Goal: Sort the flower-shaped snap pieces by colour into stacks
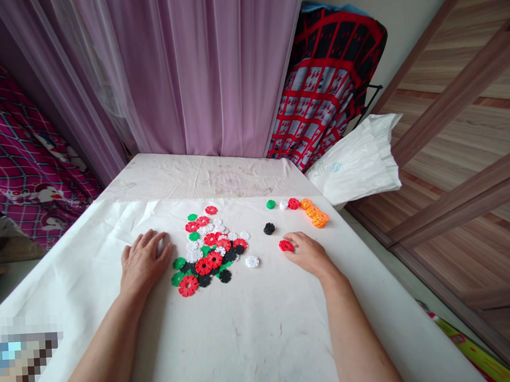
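Flat on the white tablecloth, fingers spread, my left hand [144, 262] lies just left of a loose pile of notched plastic discs [214, 259] in red, green, white and black. My right hand [312, 256] has thumb and fingers round a small stack of red notched discs [286, 245], low at the tabletop. A short black stack [269, 229] stands up and left of that hand. Between the pile and my right hand is a white disc stack [252, 262]. Farther back sit green [270, 204], white [283, 205] and red [294, 204] stacks, beside several orange stacks [320, 219].
The table's white cloth [241, 345] has creases and stains. A white bag [356, 163] leans at the far right corner. Behind are purple curtains [197, 74] and a red-and-black patterned cloth [313, 91]. Wooden doors [458, 146] stand right. A pixelated patch covers the lower left.
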A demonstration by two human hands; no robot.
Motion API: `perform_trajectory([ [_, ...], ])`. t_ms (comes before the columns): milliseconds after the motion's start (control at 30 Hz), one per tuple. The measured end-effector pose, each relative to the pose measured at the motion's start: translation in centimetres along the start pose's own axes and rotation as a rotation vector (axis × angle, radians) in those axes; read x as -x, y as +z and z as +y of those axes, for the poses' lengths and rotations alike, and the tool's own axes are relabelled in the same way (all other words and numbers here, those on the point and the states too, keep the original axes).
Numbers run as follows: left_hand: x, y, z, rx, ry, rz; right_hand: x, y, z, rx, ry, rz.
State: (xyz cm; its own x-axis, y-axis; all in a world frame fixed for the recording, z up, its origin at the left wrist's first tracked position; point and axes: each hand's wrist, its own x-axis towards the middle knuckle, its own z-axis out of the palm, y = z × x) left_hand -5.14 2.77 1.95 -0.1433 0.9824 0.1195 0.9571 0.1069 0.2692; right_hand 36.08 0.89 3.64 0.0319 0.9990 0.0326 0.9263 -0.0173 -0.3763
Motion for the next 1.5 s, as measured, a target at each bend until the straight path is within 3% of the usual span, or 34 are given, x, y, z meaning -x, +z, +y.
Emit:
perform_trajectory([
  [533,0.0,0.0,0.1,0.0,-0.008,0.009,0.1,-0.7,-1.0,0.047,0.02,-0.048],
  [700,0.1,-0.1,0.2,0.011,-0.013,0.004,0.1,-0.3,-4.6,0.027,-0.129,0.033],
  [833,0.2,-0.2,0.3,0.021,-0.032,0.005,-0.4,1.5,-9.0,-0.043,-0.299,-0.081],
  [1067,0.2,-0.2,0.4,0.032,-0.034,0.003,-1.4,2.3,-12.9,0.089,-0.295,-0.208],
  [1267,0.3,-0.2,0.4,0.046,-0.021,0.025,-1.7,2.5,-12.6,-0.021,-0.26,-0.238],
  [1500,0.3,-0.2,0.4,0.052,-0.029,0.021,-2.1,2.4,-9.5,-0.133,-0.132,-0.056],
])
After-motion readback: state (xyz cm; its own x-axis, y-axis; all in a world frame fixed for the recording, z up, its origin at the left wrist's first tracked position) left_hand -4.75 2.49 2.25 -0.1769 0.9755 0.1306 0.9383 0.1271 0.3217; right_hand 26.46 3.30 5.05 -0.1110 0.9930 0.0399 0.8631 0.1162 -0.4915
